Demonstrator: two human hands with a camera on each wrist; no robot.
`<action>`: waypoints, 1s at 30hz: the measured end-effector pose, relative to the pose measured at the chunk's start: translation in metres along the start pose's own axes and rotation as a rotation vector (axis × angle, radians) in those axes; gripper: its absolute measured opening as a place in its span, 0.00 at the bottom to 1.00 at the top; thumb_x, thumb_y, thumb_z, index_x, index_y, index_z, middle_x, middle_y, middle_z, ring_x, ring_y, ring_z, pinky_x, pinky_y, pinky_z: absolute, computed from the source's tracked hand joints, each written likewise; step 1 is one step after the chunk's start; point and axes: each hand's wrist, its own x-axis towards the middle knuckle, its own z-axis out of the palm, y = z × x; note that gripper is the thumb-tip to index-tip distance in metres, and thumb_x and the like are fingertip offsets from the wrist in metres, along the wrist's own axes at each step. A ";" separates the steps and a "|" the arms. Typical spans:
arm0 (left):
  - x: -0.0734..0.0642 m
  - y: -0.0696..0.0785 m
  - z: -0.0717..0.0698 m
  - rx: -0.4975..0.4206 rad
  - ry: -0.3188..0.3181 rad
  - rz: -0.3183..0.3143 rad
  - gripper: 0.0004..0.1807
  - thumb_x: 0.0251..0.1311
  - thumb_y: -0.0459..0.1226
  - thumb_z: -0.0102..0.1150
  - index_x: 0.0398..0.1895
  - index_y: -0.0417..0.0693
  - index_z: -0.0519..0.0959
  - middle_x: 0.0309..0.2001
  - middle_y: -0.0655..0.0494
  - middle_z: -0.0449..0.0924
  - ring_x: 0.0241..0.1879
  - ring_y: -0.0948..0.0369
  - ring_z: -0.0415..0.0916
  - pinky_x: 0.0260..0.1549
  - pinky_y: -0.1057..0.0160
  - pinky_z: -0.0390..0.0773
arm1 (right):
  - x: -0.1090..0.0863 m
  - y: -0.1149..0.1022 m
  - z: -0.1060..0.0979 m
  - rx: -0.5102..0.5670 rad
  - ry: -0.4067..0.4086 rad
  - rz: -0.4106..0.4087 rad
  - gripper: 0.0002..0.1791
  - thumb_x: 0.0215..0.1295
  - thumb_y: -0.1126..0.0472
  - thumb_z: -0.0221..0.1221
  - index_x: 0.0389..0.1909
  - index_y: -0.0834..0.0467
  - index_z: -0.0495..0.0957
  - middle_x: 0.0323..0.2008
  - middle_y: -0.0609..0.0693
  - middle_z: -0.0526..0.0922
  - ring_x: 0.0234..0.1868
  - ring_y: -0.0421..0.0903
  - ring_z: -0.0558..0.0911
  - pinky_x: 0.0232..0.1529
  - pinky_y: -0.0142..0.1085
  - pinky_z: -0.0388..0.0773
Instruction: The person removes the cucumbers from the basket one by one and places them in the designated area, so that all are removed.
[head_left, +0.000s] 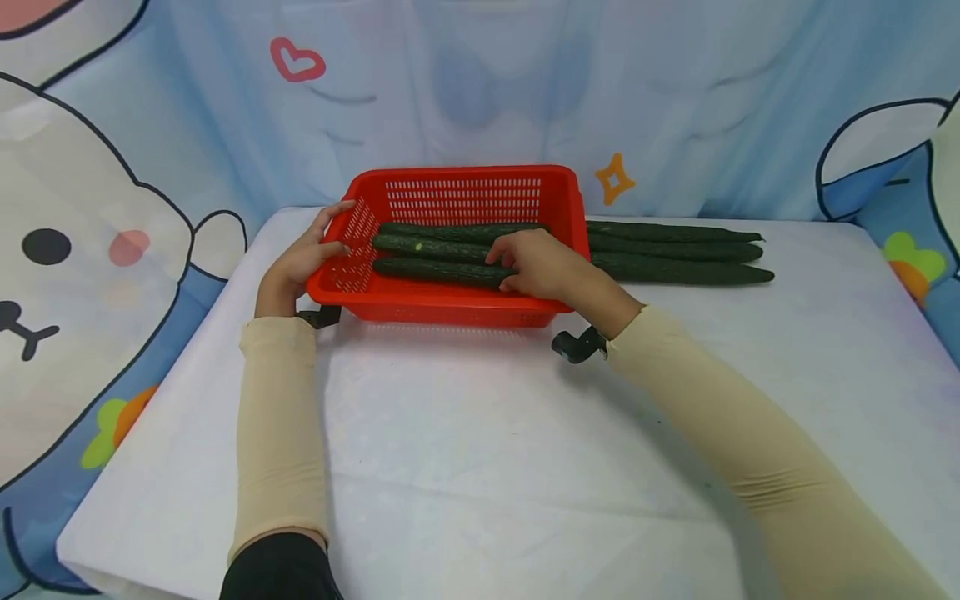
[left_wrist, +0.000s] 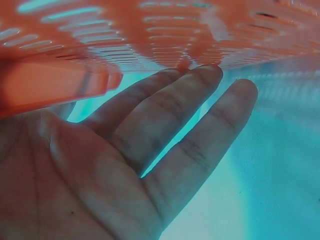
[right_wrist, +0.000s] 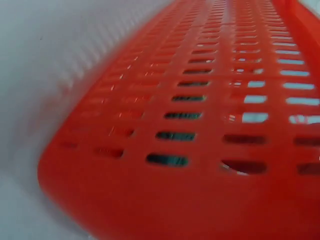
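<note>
A red plastic basket (head_left: 450,312) with slotted walls stands on the white-covered table. My left hand (head_left: 300,258) holds its left rim, the thumb lying over the edge. In the left wrist view, three fingers (left_wrist: 200,155) extend along the slotted wall. Inside the basket lie three long green cucumbers: a back one (head_left: 465,234), a middle one (head_left: 427,247) and a front one (head_left: 435,271). My right hand (head_left: 543,267) reaches over the basket's right front edge and grips the front cucumber near its right end, which the hand hides.
Several more cucumbers (head_left: 675,250) lie side by side on the table (head_left: 525,467), just right of the basket. A blue curtain (head_left: 480,83) with cartoon prints hangs behind the table's back edge. Dark wrist camera mounts (head_left: 577,346) hang near the basket's front.
</note>
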 end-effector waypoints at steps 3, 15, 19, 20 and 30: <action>0.000 -0.001 0.000 0.005 -0.001 0.002 0.38 0.70 0.31 0.42 0.74 0.78 0.50 0.72 0.46 0.54 0.47 0.56 0.79 0.41 0.63 0.86 | 0.005 -0.001 0.003 -0.074 -0.035 0.008 0.25 0.61 0.64 0.65 0.60 0.58 0.76 0.53 0.58 0.81 0.54 0.53 0.78 0.56 0.46 0.80; 0.000 -0.002 -0.001 0.006 0.012 0.002 0.38 0.70 0.31 0.43 0.74 0.77 0.50 0.71 0.45 0.55 0.47 0.56 0.79 0.41 0.63 0.86 | 0.017 -0.003 0.011 -0.275 -0.163 0.047 0.34 0.62 0.61 0.65 0.69 0.54 0.67 0.62 0.59 0.75 0.62 0.55 0.73 0.62 0.48 0.76; 0.000 -0.003 0.001 0.003 0.010 0.004 0.38 0.70 0.31 0.43 0.74 0.78 0.50 0.72 0.46 0.55 0.49 0.55 0.78 0.42 0.63 0.85 | 0.018 -0.002 0.012 -0.309 -0.205 0.058 0.38 0.63 0.60 0.64 0.73 0.53 0.61 0.66 0.59 0.72 0.66 0.55 0.72 0.68 0.50 0.69; 0.000 -0.003 0.001 0.003 0.011 0.005 0.38 0.70 0.31 0.43 0.74 0.77 0.50 0.72 0.46 0.55 0.50 0.55 0.77 0.41 0.63 0.85 | 0.019 -0.002 0.013 -0.310 -0.217 0.063 0.39 0.64 0.60 0.63 0.74 0.53 0.60 0.66 0.59 0.72 0.67 0.55 0.71 0.69 0.50 0.68; 0.000 -0.001 0.002 0.006 0.016 0.005 0.38 0.69 0.30 0.43 0.74 0.77 0.50 0.72 0.46 0.55 0.50 0.54 0.77 0.41 0.63 0.86 | 0.021 0.002 0.013 -0.352 -0.281 0.079 0.41 0.65 0.57 0.62 0.77 0.51 0.55 0.70 0.60 0.68 0.70 0.57 0.68 0.71 0.54 0.64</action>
